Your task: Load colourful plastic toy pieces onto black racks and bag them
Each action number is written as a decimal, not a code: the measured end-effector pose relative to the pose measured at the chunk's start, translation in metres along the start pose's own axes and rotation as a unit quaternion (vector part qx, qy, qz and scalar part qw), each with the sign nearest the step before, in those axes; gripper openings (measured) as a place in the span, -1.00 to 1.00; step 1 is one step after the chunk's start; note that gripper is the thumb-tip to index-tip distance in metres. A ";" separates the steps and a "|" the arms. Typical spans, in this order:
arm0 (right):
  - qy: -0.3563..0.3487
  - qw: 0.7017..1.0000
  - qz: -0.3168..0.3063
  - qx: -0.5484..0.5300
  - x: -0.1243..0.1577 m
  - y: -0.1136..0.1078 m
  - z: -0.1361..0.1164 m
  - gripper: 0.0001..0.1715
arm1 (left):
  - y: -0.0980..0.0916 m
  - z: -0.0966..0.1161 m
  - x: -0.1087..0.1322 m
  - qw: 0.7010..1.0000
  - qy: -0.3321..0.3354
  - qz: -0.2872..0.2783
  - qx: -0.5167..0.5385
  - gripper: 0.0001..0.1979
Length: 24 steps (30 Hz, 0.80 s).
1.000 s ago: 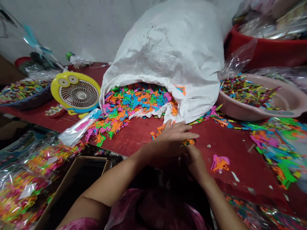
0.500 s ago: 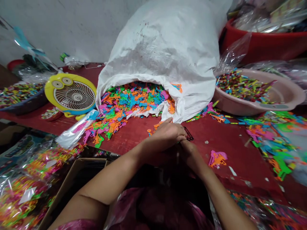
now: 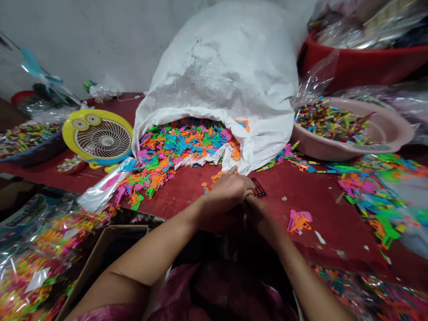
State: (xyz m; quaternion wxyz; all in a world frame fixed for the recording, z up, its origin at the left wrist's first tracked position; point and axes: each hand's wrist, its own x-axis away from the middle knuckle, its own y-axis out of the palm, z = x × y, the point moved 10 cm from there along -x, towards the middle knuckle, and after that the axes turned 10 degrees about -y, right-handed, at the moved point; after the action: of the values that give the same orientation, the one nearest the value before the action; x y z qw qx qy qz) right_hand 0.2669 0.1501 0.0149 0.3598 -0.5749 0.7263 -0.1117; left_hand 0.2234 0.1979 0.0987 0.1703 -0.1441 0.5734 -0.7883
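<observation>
My left hand (image 3: pixel 229 191) lies on the red table (image 3: pixel 321 209) in front of the mouth of a big white sack (image 3: pixel 227 76). Its fingers are curled in and closed, and what they hold is hidden. My right hand (image 3: pixel 259 213) is tucked just under and behind it, with the fingers covered. A small black grid-shaped plastic piece (image 3: pixel 258 188) lies at the left hand's fingertips. Several small orange pieces (image 3: pixel 214 178) are scattered just beyond the hand. Colourful plastic toy pieces (image 3: pixel 174 147) spill out of the sack.
A yellow desk fan (image 3: pixel 98 138) stands at the left beside a clear packet (image 3: pixel 103 187). At the right are a pink basin of small coloured sticks (image 3: pixel 394 133) and a loose toy heap (image 3: pixel 377 200). A pink-and-orange piece (image 3: pixel 299 220) lies near. A cardboard box (image 3: pixel 100 254) sits below the edge.
My left hand has gone from lying flat with fingers spread to curled shut, drawing back a little towards me. The black grid piece has come into sight beside it.
</observation>
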 end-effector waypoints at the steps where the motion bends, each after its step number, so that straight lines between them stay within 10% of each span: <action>1: -0.002 1.000 -0.007 -0.016 0.002 0.002 0.000 -0.67 | -0.001 0.001 0.001 1.000 0.001 0.006 -0.002 -0.80; 13: -0.003 0.998 0.041 0.037 0.026 -0.007 0.013 -0.62 | -0.033 0.010 0.017 0.996 0.033 0.084 -0.013 -0.68; 20: 0.029 0.996 0.004 0.088 0.009 0.023 0.015 -0.77 | -0.020 0.009 0.016 0.999 0.013 0.046 -0.015 -0.76; 24: 0.015 0.994 0.029 0.106 0.018 0.000 0.001 -0.71 | -0.020 0.008 0.020 0.998 0.008 0.057 -0.016 -0.74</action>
State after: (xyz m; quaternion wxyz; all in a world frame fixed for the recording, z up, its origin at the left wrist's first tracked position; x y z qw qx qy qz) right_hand 0.2661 0.1334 0.0074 0.4111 -0.5105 0.7320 -0.1861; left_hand 0.2064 0.1879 0.1210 0.2079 -0.1081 0.5946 -0.7691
